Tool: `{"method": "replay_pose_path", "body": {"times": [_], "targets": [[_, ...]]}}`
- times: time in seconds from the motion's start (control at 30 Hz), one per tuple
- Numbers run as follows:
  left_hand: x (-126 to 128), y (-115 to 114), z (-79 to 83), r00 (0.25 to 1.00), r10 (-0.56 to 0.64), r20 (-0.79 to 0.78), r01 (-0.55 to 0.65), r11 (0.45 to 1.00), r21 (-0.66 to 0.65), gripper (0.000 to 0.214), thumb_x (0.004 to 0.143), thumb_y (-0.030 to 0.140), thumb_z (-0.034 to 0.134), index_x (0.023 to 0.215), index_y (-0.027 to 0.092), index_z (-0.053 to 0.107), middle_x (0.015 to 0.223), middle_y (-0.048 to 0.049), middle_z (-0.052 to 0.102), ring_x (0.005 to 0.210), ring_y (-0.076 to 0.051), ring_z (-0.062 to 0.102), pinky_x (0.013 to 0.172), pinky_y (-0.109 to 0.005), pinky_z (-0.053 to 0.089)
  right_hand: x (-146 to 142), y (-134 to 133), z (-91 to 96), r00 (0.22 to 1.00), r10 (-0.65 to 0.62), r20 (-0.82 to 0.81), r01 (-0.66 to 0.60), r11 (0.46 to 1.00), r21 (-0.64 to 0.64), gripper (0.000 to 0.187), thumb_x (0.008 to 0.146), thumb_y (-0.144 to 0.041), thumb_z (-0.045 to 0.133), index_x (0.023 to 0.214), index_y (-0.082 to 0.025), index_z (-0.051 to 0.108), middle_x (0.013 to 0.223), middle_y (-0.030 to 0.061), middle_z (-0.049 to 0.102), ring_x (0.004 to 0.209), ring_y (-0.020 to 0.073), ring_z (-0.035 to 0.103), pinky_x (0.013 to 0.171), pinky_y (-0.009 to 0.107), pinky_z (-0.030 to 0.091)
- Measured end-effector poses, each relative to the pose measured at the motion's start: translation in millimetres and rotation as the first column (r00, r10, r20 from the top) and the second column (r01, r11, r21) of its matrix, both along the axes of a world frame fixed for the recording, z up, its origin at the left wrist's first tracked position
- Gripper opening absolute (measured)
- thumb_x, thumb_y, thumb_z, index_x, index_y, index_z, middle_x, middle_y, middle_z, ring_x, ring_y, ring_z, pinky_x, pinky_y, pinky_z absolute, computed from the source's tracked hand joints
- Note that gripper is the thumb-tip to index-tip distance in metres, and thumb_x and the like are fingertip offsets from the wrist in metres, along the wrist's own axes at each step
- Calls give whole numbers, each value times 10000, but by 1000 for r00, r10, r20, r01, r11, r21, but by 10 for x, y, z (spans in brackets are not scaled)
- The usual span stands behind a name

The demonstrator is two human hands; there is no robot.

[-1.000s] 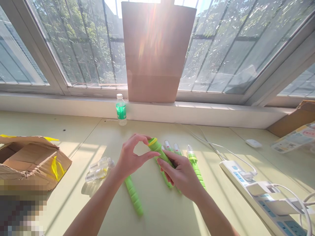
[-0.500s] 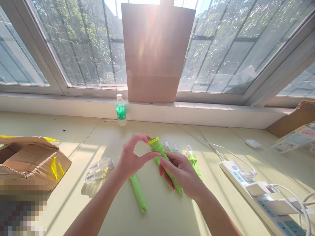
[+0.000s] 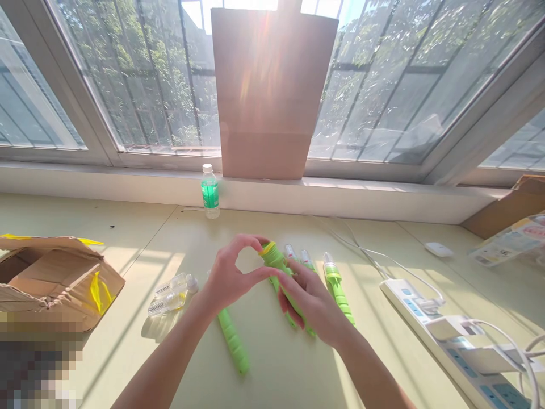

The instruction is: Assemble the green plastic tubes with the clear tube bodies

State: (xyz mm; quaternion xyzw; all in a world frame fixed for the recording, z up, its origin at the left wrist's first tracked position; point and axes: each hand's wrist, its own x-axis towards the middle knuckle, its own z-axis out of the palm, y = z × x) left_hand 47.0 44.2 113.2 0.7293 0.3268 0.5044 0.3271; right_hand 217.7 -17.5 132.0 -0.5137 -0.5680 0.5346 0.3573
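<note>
A green plastic handle (image 3: pixel 275 258) with a yellow ring (image 3: pixel 268 248) at its wide upper end is held tilted above the table. My right hand (image 3: pixel 313 298) wraps round its body. The fingers of my left hand (image 3: pixel 232 272) curl to the yellow ring, with the thumb against the handle's side. Below my left wrist lies another green handle (image 3: pixel 233 343), its upper end hidden by the hand. Behind my right hand, two green sticks with clear tips (image 3: pixel 305 258) lie partly covered. A further green stick with a clear tip (image 3: pixel 338 287) rests to the right.
Clear plastic caps (image 3: pixel 170 295) lie left of my hands, near an open cardboard box (image 3: pixel 63 287) with yellow strips. A bottle with a green label (image 3: pixel 210 193) stands by the sill. At right is a power strip (image 3: pixel 409 307) with plugs and cables; cardboard (image 3: pixel 276 102) leans on the window.
The held handle's ringed end has dipped slightly in my hands. The loose handle below my left wrist has shifted a little left and towards me. Both hands keep their hold.
</note>
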Motion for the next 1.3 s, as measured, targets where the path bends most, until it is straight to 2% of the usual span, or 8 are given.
{"method": "replay_pose_path", "body": {"times": [0.3, 0.47, 0.53, 0.73, 0.93, 1.03, 1.13, 1.3], "targets": [[-30, 6, 18, 1000, 25, -7, -24, 999, 29, 250, 758, 298, 759, 860, 228, 542, 1107, -28, 689, 1034, -191, 648, 902, -356, 506, 26, 33, -9, 990, -24, -142, 30, 999, 40, 178, 849, -318, 625, 835, -216, 480, 725, -57, 537, 366, 65, 504, 326, 199, 342], [-85, 23, 40, 997, -35, -68, 45, 987, 151, 307, 758, 256, 763, 975, 239, 546, 1156, -37, 670, 1076, -176, 631, 926, -326, 497, 82, 74, -12, 987, 1, -161, 18, 993, 117, 201, 863, -359, 639, 975, -197, 597, 762, 10, 616, 638, 138, 603, 539, 252, 483], [-98, 37, 42, 996, -15, -89, 34, 975, 218, 272, 787, 222, 735, 984, 238, 548, 1142, -33, 669, 1067, -165, 631, 908, -311, 501, 99, 74, 0, 992, 44, -116, -28, 991, 134, 238, 900, -391, 588, 1033, -195, 616, 792, 26, 625, 674, 138, 588, 576, 253, 469], [-47, 51, 8, 997, 36, -71, -14, 958, 287, 202, 802, 215, 720, 900, 219, 543, 1066, -27, 686, 1004, -154, 653, 849, -293, 524, 128, 56, -21, 990, 85, -110, -76, 994, 80, 325, 947, -474, 472, 1091, -205, 583, 748, -10, 593, 396, 40, 375, 393, 217, 278], [-18, 18, 14, 998, 31, -53, -15, 957, 289, 251, 795, 211, 726, 948, 221, 527, 1112, -44, 675, 1035, -168, 650, 869, -311, 527, 100, 27, 30, 993, 25, -118, -30, 999, -40, 260, 851, -378, 650, 997, -233, 491, 737, -46, 614, 334, 24, 356, 361, 195, 254], [-42, 16, 42, 998, 15, -59, 6, 943, 333, 249, 811, 165, 700, 974, 219, 520, 1127, -53, 662, 1054, -168, 640, 877, -316, 524, 96, 37, 48, 989, -14, -149, 16, 1000, 7, 251, 816, -394, 680, 896, -210, 530, 733, -34, 576, 376, 64, 458, 346, 208, 294], [-49, 25, 53, 998, 25, -52, -2, 922, 388, 216, 821, 133, 681, 953, 214, 530, 1114, -55, 661, 1048, -164, 633, 863, -311, 524, 123, 55, 47, 994, 19, -108, -9, 996, 91, 261, 860, -443, 617, 864, -182, 604, 727, 0, 565, 535, 119, 548, 463, 245, 415], [-7, 56, -11, 998, 52, -37, -34, 919, 393, 212, 802, 155, 709, 911, 209, 536, 1086, -56, 670, 1038, -171, 634, 855, -313, 527, 139, 40, 71, 997, -31, 64, 22, 990, 137, 315, 921, -472, 516, 790, -190, 568, 618, -42, 476, 442, 60, 345, 422, 223, 273]]}}
